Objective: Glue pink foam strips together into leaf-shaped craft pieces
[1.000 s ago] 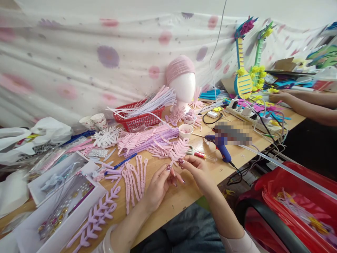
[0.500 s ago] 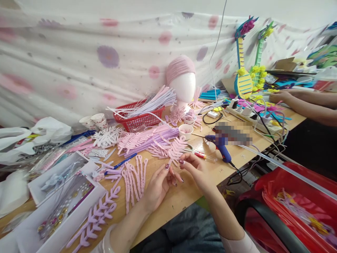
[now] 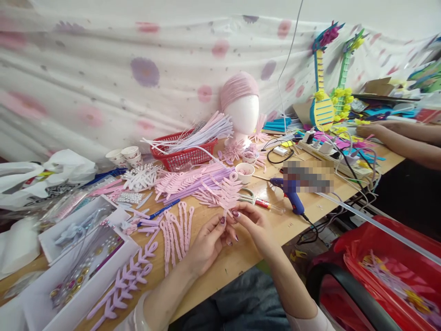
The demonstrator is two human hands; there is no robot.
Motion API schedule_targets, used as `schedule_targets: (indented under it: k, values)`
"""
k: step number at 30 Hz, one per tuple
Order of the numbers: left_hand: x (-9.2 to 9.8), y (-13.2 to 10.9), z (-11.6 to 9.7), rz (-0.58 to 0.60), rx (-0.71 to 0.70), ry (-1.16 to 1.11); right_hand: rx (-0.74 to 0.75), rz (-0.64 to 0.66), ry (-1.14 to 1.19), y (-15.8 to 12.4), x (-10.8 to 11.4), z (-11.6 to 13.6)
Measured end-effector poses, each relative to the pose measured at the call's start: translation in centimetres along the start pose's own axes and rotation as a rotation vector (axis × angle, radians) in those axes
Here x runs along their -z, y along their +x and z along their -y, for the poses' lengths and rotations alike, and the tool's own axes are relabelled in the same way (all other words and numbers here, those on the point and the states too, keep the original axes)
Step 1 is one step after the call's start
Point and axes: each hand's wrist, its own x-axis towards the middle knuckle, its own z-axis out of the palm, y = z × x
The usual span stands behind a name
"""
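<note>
Both hands meet over the wooden table (image 3: pixel 237 257) and pinch the stem of one pink foam leaf-shaped cutout (image 3: pixel 229 193), held upright. My left hand (image 3: pixel 208 241) grips the stem from the left with thumb and fingers closed. My right hand (image 3: pixel 253 225) pinches it from the right. Behind the cutout lies a heap of pink and lilac foam cutouts (image 3: pixel 193 181). More pink strips (image 3: pixel 175 230) lie left of my left hand, and a lilac branch cutout (image 3: pixel 126 285) lies nearer the front edge.
A blue glue gun (image 3: pixel 291 195) with its cable lies right of my hands, beside scissors (image 3: pixel 250 196). A red basket (image 3: pixel 181 154), a foam head with a pink cap (image 3: pixel 241 108), white trays of beads (image 3: pixel 82 257), a power strip (image 3: pixel 327 149) and another person's arms (image 3: pixel 399 138) are around. A red bin (image 3: pixel 396 271) stands at right.
The pink cutout has been lifted off the heap and now stands upright between both hands. The camera has shifted slightly.
</note>
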Motion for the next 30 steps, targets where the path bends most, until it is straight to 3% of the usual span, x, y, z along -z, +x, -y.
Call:
schedule_targets:
  k: [14,30]
  values:
    - [0.03,-0.12,-0.07,0.028,0.053,0.042,0.091,-0.110,-0.006,0.59,0.25,0.03]
    - [-0.05,-0.02,-0.04,0.023,0.065,0.010,0.103,-0.083,-0.024,0.48,0.45,-0.22]
